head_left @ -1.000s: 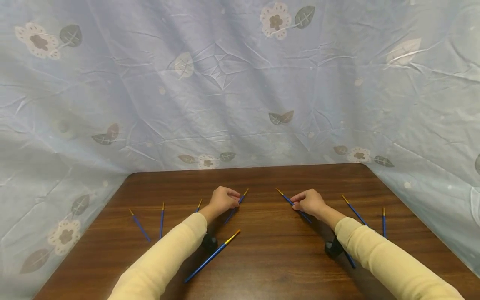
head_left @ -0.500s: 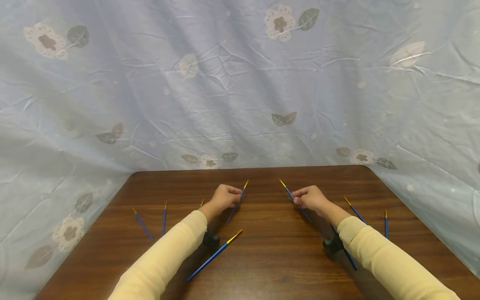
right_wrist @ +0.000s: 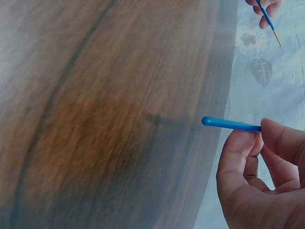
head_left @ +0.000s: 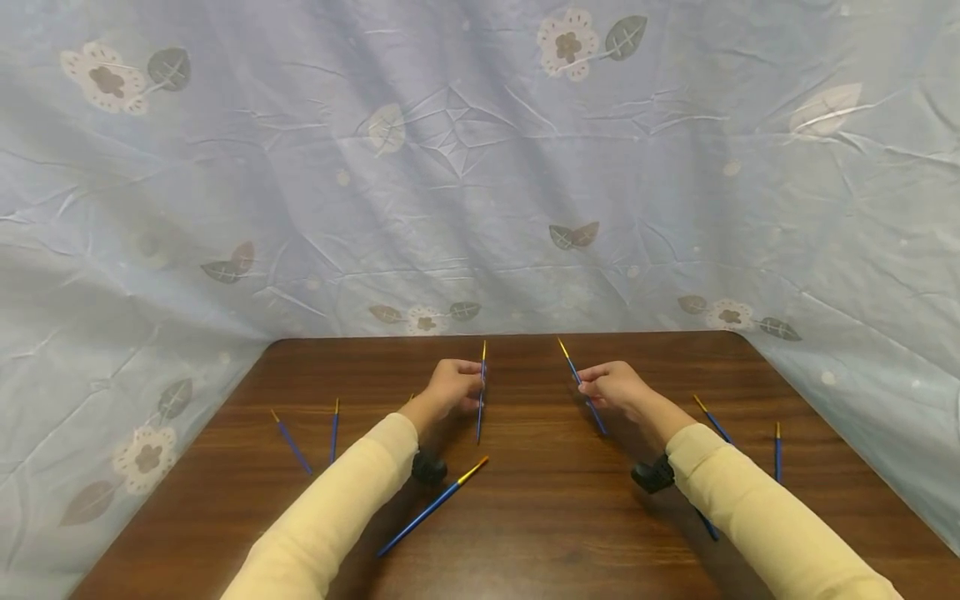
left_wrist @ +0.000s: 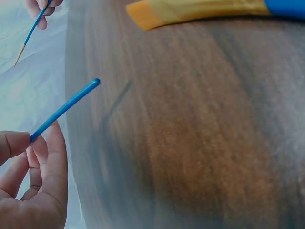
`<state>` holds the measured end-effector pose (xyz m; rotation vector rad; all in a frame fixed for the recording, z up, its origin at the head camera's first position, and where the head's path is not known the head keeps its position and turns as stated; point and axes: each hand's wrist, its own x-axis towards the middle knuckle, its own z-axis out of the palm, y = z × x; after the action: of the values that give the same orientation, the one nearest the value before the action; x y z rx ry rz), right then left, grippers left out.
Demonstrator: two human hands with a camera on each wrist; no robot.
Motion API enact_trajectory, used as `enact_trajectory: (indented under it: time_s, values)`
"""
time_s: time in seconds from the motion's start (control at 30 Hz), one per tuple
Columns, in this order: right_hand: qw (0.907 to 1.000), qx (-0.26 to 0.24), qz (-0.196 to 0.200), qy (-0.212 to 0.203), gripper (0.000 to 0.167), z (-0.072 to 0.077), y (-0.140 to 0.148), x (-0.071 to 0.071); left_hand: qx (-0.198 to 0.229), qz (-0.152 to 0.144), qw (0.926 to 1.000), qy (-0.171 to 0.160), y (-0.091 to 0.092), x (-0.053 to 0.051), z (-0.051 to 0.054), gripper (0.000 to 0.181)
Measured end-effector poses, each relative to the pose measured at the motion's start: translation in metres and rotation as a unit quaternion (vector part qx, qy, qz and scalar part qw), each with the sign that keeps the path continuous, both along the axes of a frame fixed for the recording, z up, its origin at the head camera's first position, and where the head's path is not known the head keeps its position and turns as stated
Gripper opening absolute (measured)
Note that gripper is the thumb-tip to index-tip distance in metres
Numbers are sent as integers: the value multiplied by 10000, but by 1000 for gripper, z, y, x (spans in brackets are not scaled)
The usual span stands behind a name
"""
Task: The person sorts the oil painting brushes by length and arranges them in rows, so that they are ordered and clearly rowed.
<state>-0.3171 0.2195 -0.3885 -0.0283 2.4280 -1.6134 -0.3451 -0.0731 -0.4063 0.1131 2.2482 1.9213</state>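
Observation:
In the head view my left hand (head_left: 454,384) pinches a thin blue paintbrush (head_left: 482,408), its yellow tip pointing to the far edge. The left wrist view shows the blue handle end (left_wrist: 66,109) between thumb and fingers, held above the wood with its shadow below. Opposite, my right hand (head_left: 617,387) pinches a second blue paintbrush (head_left: 570,362), tip away from me and leaning left. Its rounded handle end (right_wrist: 228,124) juts from the thumb and fingertips in the right wrist view. A gap separates the two held brushes.
On the brown table (head_left: 555,517), a larger blue paintbrush (head_left: 435,507) lies front centre. Thinner brushes lie at left, (head_left: 292,443) partly beside another brush (head_left: 334,432). At right lie a brush (head_left: 777,454) and others partly under the right sleeve (head_left: 750,500). A patterned cloth (head_left: 480,208) hangs behind.
Both hands have lifted their paintbrushes off the table and moved slightly away from me. The left brush has turned from slanted to nearly straight; the right brush has grown steeper.

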Motion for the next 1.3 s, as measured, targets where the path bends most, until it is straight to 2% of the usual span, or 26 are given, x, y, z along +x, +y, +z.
enact_trajectory:
  time_s: [0.17,0.33,0.73,0.9,1.1,1.3]
  values:
    - [9998,-208,9,-9,41,0,-6,-6,129,97,9996,213,-2,-3,1,35]
    - [9990,-431,-23,-100,42,1,-14,-11,166,222,9993,263,-5,-7,-1,35]
    - [9952,-911,-250,-269,44,-1,-36,-27,360,356,9987,20,-5,-14,0,37]
    - [9925,-1135,-296,-335,45,-2,-42,-36,413,403,9983,-32,-4,-21,-3,37]
    - [9911,-1236,-351,-347,46,-3,-47,-47,251,393,9989,48,-2,-32,-4,40]
    - [9904,-1272,-362,-393,44,-9,-55,-55,168,446,9988,-144,3,-40,-5,42]
